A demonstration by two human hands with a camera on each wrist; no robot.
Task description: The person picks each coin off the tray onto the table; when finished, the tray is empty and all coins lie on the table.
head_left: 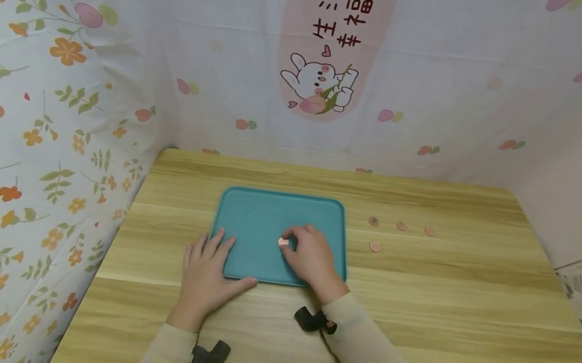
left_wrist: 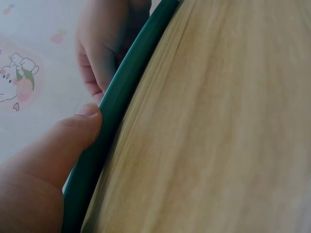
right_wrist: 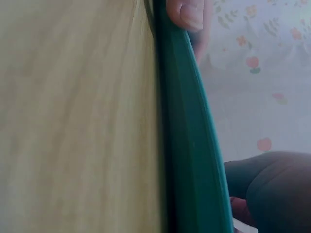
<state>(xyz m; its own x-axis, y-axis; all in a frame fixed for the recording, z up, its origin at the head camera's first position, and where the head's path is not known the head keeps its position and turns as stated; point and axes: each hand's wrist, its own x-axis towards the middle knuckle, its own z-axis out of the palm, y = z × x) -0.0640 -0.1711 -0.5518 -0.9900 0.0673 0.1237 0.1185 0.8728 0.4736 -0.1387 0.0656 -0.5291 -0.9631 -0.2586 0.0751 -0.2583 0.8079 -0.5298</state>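
A teal tray (head_left: 259, 220) lies on the wooden table. Over its middle, my right hand (head_left: 311, 257) pinches a copper-coloured coin (head_left: 283, 242) between thumb and fingers. I cannot tell whether the coin touches the tray floor. My left hand (head_left: 207, 277) rests at the tray's front left corner, fingers spread over the left rim and thumb along the front edge. In the left wrist view, the left thumb (left_wrist: 73, 133) touches the tray's rim (left_wrist: 129, 80). The right wrist view shows part of the right hand (right_wrist: 282, 189) beyond the tray's wall (right_wrist: 194, 131), with a pale edge below it.
Right of the tray, several copper coins lie on the table (head_left: 444, 309): a darker coin (head_left: 374, 221), a middle coin (head_left: 401, 226), a far right coin (head_left: 429, 231) and a nearer coin (head_left: 374, 247). Patterned cloth (head_left: 217, 75) hangs behind and at the left.
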